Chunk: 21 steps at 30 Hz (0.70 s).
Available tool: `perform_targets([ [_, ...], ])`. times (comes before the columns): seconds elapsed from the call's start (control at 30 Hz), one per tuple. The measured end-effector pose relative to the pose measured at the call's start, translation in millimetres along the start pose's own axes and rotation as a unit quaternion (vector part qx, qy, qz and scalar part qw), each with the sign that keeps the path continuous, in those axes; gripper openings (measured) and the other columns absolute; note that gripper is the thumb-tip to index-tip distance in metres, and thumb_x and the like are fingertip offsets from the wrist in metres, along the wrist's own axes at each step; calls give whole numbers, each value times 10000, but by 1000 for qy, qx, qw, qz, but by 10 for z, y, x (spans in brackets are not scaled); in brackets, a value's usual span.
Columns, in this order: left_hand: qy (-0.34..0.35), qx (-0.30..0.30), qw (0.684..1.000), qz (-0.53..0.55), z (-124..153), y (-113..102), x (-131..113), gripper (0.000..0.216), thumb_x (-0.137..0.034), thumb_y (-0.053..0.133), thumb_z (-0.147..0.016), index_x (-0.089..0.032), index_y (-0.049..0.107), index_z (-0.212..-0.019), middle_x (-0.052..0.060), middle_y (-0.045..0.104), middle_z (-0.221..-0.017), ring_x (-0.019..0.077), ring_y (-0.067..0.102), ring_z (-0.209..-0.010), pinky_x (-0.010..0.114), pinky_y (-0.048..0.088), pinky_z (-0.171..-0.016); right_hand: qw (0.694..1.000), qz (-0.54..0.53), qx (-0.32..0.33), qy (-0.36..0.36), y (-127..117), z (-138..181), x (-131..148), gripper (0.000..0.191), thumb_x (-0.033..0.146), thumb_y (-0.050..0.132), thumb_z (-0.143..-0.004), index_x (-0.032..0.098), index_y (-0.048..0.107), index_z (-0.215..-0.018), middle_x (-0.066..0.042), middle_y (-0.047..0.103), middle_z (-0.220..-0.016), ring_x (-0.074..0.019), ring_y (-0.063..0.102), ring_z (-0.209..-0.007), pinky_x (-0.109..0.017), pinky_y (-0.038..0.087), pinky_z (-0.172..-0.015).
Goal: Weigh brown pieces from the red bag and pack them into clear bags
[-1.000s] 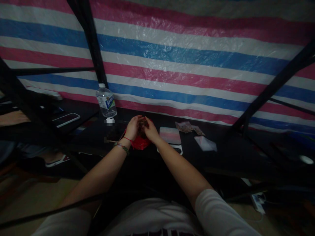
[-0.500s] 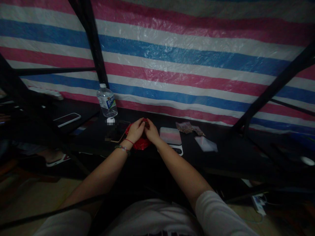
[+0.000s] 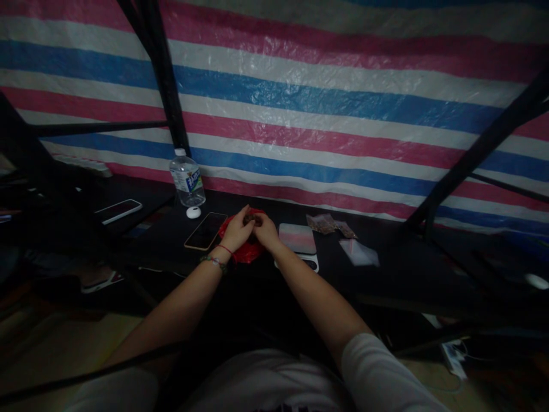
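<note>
My left hand and my right hand are close together above an opened red plastic bag. Fingers of both hands are curled in around a dark brown clump, too dim and small to name. The bag's red film spreads out beneath and behind the hands. Just right of my right hand is a white kitchen scale with a flat square plate. A phone lies to the left of my left hand.
A clear plastic bottle and a white earbud case stand at left. Filled small bags and clear flat bags lie right of the scale. Black frame posts rise at the sides, with a striped sheet behind.
My hands have tilted and parted slightly at the top, so the brown clump between them shows more. Red film is now visible behind the fingers. The things on the table stay put.
</note>
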State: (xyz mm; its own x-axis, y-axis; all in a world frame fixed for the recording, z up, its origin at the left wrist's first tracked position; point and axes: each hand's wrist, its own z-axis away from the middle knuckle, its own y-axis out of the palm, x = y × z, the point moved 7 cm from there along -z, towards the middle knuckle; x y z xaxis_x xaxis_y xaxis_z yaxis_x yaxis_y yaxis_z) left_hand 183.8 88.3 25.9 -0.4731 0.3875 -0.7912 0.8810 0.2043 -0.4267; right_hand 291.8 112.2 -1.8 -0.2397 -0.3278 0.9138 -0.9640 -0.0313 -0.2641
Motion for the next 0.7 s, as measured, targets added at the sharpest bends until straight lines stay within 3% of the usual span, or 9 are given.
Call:
perform_targets([
  [0.23, -3, -11, 997, 75, 14, -22, 36, 661, -342, 561, -789, -135, 359, -1383, 154, 472, -1377, 213, 512, -1210, 351, 406, -1023, 1000, -17, -2, -4, -107, 25, 90, 317, 217, 632, -704, 184, 611, -1018, -48, 681, -1004, -163, 644, -899, -322, 486, -867],
  [0.37, -18, -10, 1000, -19, 11, -220, 1, 385, -366, 472, -831, -143, 595, -1120, 111, 651, -1120, 212, 620, -1001, 347, 472, -911, 999, 29, -36, -7, -425, 67, 168, 378, 236, 685, -662, 172, 596, -1023, -43, 675, -993, -174, 636, -901, -328, 482, -857],
  [0.43, -34, 39, 992, -113, 4, -277, 6, 316, -362, 442, -835, -158, 663, -933, 85, 692, -968, 222, 637, -905, 352, 478, -866, 998, 45, -46, -9, -635, 107, 181, 381, 239, 692, -654, 168, 595, -1016, -41, 675, -984, -175, 635, -903, -326, 481, -855],
  [0.5, -31, 109, 978, -176, 14, -281, -2, 304, -351, 442, -825, -172, 683, -872, 72, 701, -917, 226, 639, -869, 343, 474, -842, 997, 56, -61, -9, -880, 166, 166, 379, 250, 696, -650, 168, 597, -1007, -40, 677, -980, -174, 636, -909, -328, 479, -858],
  [0.7, 51, 291, 939, -177, 188, -161, -214, 358, -444, 500, -793, -228, 709, -987, 36, 701, -1030, 205, 637, -920, 265, 465, -828, 992, 65, -111, 20, -1701, 436, -61, 369, 307, 711, -627, 162, 612, -951, -64, 695, -928, -188, 659, -839, -340, 498, -806],
])
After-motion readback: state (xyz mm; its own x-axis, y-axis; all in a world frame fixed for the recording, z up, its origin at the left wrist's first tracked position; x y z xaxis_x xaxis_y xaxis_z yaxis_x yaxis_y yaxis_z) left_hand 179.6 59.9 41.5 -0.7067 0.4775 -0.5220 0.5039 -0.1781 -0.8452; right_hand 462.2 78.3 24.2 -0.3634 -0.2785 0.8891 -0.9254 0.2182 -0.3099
